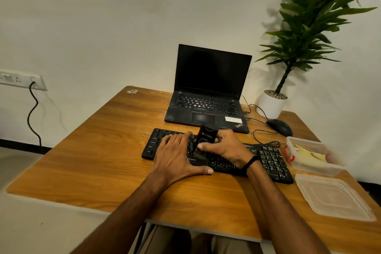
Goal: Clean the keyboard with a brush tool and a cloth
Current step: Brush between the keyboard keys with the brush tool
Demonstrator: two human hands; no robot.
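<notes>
The brush step is in hand, so the job looks less than half done. The cloth (pixel 307 153) waits in a box (pixel 315 168) by the right edge of the surface (pixel 103 150). The keyboard (pixel 268 159) lies across the middle. The right hand (pixel 226 150) has its fingers curled tight round the brush (pixel 204 138), hairs down on the keys. The left hand (pixel 177 154) lies flat on the keyboard, fingers (pixel 175 140) straight.
</notes>
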